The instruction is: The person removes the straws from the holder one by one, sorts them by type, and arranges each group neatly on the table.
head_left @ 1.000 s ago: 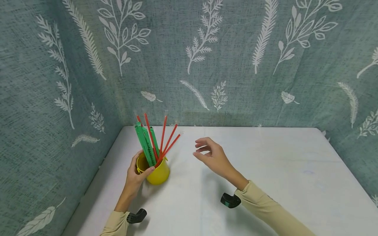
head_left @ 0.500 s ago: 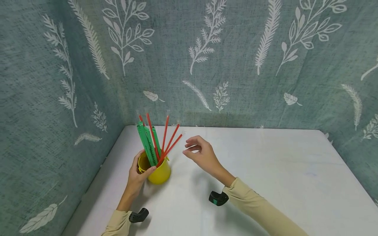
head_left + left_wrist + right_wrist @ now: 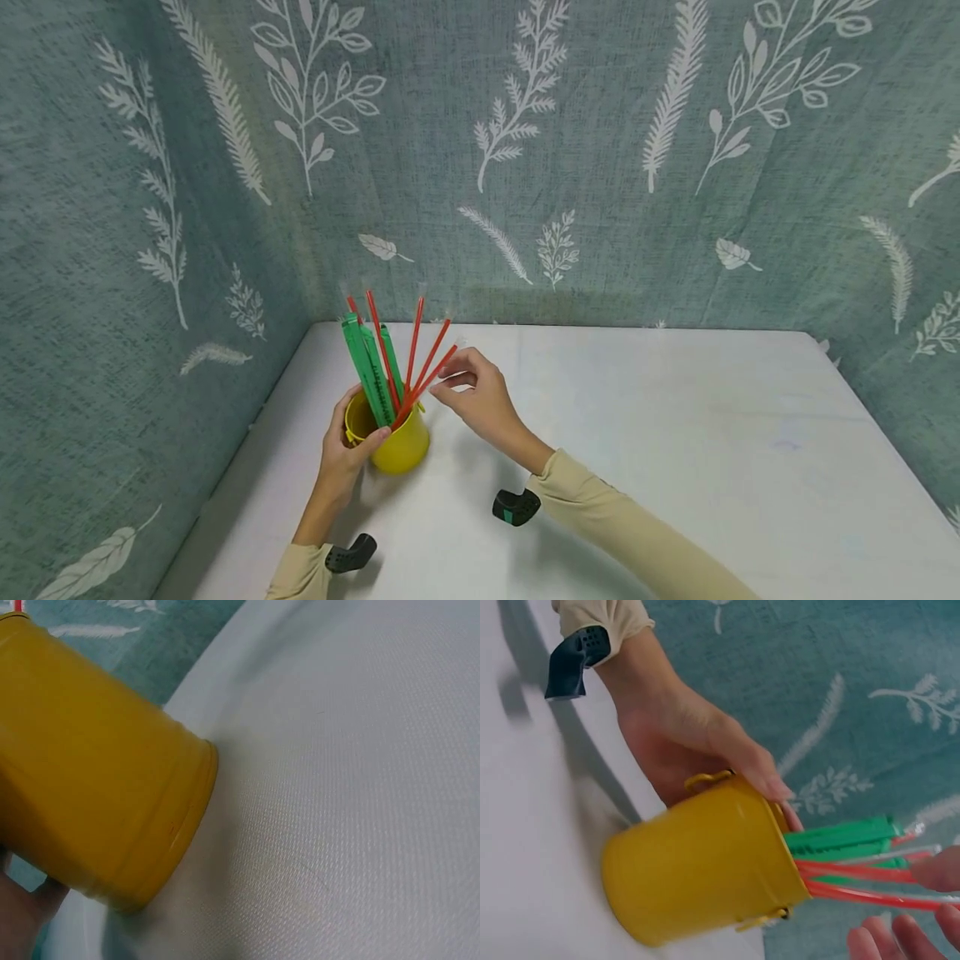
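My left hand (image 3: pixel 343 458) grips a yellow bucket (image 3: pixel 407 443) near its rim, thumb at the front and fingers around the far left side. Long green stick packets (image 3: pixel 366 367) and several red straws (image 3: pixel 416 342) in clear wrappers rise out of it. Beside the straws is my right hand (image 3: pixel 483 400), its fingertips right at the rightmost one. In the right wrist view the thumb (image 3: pixel 939 870) and fingers (image 3: pixel 901 939) stand apart, with straws passing toward the gap. The left wrist view shows the bucket's side (image 3: pixel 97 765) and base close over the table.
A white-covered table (image 3: pixel 675 433) extends to the right. Green leaf-patterned cloth (image 3: pixel 420 167) hangs behind it and along the left side. Each sleeve carries a black wrist camera, one near the left cuff (image 3: pixel 351 553) and one near the right cuff (image 3: pixel 516 507).
My right hand has moved left across the table to the red straws, thumb and fingers still apart. The left hand has kept its grip on the bucket.
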`<action>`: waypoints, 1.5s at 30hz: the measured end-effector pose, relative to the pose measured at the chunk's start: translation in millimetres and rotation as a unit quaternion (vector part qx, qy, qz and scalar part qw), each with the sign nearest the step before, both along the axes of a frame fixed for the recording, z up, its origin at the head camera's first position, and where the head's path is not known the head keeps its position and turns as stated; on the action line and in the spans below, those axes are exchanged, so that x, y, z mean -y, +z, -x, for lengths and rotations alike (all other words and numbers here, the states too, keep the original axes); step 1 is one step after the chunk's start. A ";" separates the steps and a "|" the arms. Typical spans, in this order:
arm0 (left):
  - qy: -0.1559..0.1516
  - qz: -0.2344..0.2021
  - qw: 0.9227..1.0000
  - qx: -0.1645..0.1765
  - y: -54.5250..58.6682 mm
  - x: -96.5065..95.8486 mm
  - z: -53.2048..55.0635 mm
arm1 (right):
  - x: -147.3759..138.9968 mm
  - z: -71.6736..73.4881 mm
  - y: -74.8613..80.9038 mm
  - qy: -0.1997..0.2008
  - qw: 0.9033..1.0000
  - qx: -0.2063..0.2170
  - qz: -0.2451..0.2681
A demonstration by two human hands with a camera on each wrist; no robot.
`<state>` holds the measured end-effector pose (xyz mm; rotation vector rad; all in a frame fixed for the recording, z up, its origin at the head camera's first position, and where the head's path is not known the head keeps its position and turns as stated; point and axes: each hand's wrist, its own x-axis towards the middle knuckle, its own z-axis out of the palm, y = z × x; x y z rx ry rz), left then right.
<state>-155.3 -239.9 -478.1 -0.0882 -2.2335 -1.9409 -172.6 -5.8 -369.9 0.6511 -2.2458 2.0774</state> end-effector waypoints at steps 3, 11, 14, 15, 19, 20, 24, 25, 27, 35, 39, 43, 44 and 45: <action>-0.002 0.000 1.000 0.000 0.5 0.2 0.1 | 7.1 -1.0 -2.0 -0.015 1.000 -0.007 0.007; 0.006 -0.003 1.000 0.009 0.7 1.6 -0.5 | 17.3 -2.1 -4.4 -0.024 0.999 -0.018 0.043; 0.006 -0.002 1.000 0.011 1.0 1.4 -0.8 | 18.5 -2.0 -5.3 -0.024 0.998 -0.017 0.052; 0.007 -0.002 1.000 0.011 1.3 1.3 -1.0 | 18.8 -2.0 -5.6 -0.022 0.998 -0.017 0.055; 0.008 -0.006 1.000 0.015 0.8 0.6 -0.4 | 19.8 -1.4 -6.4 -0.020 0.998 -0.019 0.061; 0.007 -0.006 1.000 0.015 0.6 0.6 -0.1 | 20.2 -1.4 -6.4 -0.020 0.998 -0.020 0.063; 0.007 -0.006 1.000 0.015 -0.3 1.0 1.1 | 21.5 -3.5 -4.5 -0.028 0.997 -0.025 0.065; 0.007 -0.006 1.000 0.017 -0.6 1.1 1.2 | 21.7 -4.2 -3.7 -0.030 0.997 -0.027 0.064; 0.009 -0.006 1.000 0.020 -1.0 1.4 1.4 | 22.0 -5.5 -2.2 -0.035 0.997 -0.031 0.066; 0.007 -0.013 1.000 0.012 -2.1 1.8 0.8 | 22.1 -6.0 -3.0 -0.055 0.990 -0.058 0.119; 0.007 -0.013 1.000 0.008 -3.0 1.9 1.1 | 21.5 -7.5 -3.3 -0.062 0.984 -0.081 0.148; 0.007 -0.014 1.000 0.005 -3.2 2.1 1.2 | 20.1 -9.1 2.4 -0.066 0.979 -0.102 0.163; 0.006 -0.014 1.000 0.005 -3.1 2.2 1.2 | 19.5 -9.6 4.5 -0.068 0.978 -0.106 0.165; 0.006 -0.017 1.000 0.005 -3.1 2.3 1.0 | 18.9 -9.7 6.4 -0.070 0.977 -0.109 0.169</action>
